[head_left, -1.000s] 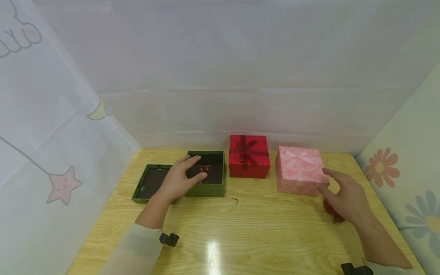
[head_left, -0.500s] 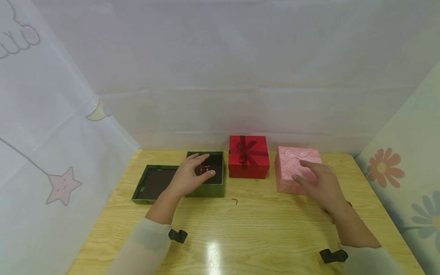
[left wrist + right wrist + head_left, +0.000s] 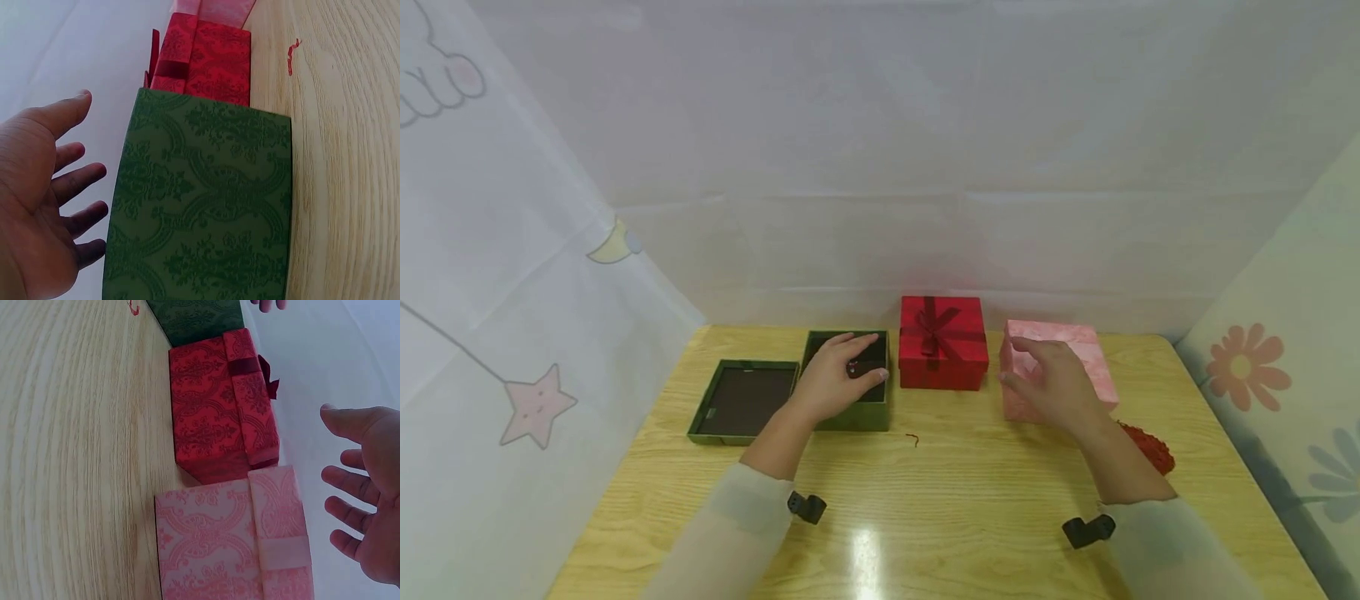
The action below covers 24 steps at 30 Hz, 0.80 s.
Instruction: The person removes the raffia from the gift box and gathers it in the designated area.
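Head view: taking the middle of a wooden desk (image 3: 992, 508) as the clock's centre, a lidless green box (image 3: 859, 418) stands at 11 o'clock, a ribboned red box (image 3: 943, 367) at 12 and a pink box (image 3: 1096, 363) at 2. A shallow green lid (image 3: 748, 404) lies hollow side up between 9 and 10, a red bundle (image 3: 1153, 451) at 3, and a red thread (image 3: 913, 437) near the centre. The left hand (image 3: 831, 383) is over the green box, the right hand (image 3: 1060, 387) over the pink one. In the last second both have moved inward, the right leaving the bundle's side; boxes and lid have stayed put. That suggests the work centres on these boxes, with nothing picked up so far

Left wrist view: the green box fills the middle down to 6 o'clock. The left hand, at 8, has loosely spread fingers and grips nothing; whether the little finger touches the box, I cannot tell

Right wrist view: the pink box is at 6 o'clock, the red one at 12. The right hand, between 3 and 4, is relaxed, holding nothing, apart from both
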{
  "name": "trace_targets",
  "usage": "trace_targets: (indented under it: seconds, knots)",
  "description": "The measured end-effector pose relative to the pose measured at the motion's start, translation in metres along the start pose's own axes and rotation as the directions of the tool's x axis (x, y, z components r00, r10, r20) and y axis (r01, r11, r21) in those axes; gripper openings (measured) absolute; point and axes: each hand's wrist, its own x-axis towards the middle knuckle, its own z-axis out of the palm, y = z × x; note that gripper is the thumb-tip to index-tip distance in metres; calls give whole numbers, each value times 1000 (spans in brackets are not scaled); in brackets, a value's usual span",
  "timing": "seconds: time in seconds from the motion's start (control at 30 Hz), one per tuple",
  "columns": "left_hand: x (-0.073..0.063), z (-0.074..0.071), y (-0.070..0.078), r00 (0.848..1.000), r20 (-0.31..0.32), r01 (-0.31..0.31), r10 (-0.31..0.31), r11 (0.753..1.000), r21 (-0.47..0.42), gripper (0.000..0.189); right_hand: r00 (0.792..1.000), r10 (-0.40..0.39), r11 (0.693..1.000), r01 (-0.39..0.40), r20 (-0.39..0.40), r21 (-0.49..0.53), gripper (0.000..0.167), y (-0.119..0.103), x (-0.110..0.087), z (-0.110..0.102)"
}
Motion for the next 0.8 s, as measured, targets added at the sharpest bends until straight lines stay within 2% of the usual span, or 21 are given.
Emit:
trace_targets:
  seconds: [0.17, 0.4, 0.63, 0.8]
  knots:
    - [7, 6, 8, 999, 27, 25, -25, 1000, 17, 68, 1000, -13, 999, 14, 25, -34, 60, -4, 8, 7]
    - [15, 15, 14, 999, 41, 27, -28, 999, 39, 67, 997, 30, 994, -22, 72, -106, 63, -10, 19, 18]
    - [26, 23, 17, 998, 56, 3, -8, 996, 85, 66, 990, 65, 979, -40, 122, -200, 67, -11, 30, 26]
    - [31, 28, 19, 996, 75, 28, -38, 992, 123, 66, 984, 75, 962, -30, 161, -271, 68, -10, 35, 30]
